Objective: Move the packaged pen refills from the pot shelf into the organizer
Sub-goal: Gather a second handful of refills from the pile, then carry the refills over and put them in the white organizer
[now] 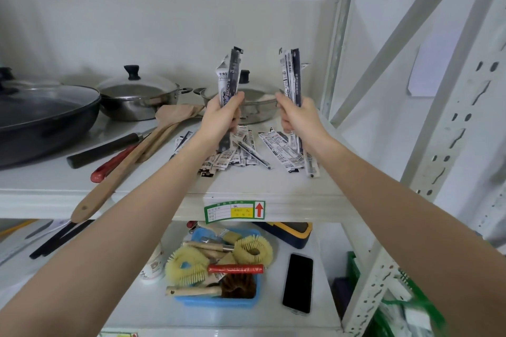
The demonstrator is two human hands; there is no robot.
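Note:
My left hand (223,115) grips an upright bundle of packaged pen refills (230,76) above the pot shelf (153,189). Another upright bundle of refill packs (292,74) is held in my right hand (297,115), a little to the right. Below both hands, several more refill packs (279,150) lie spread flat on the shelf in front of a steel pot (257,107). No organizer can be picked out with certainty in this view.
A dark lidded pan (41,115), a second steel pot (137,96), wooden spatulas (131,156) and a red-handled tool (112,164) occupy the shelf's left. On the shelf below sit a blue tray of brushes (219,301) and a black phone (298,282). A metal upright (364,295) stands right.

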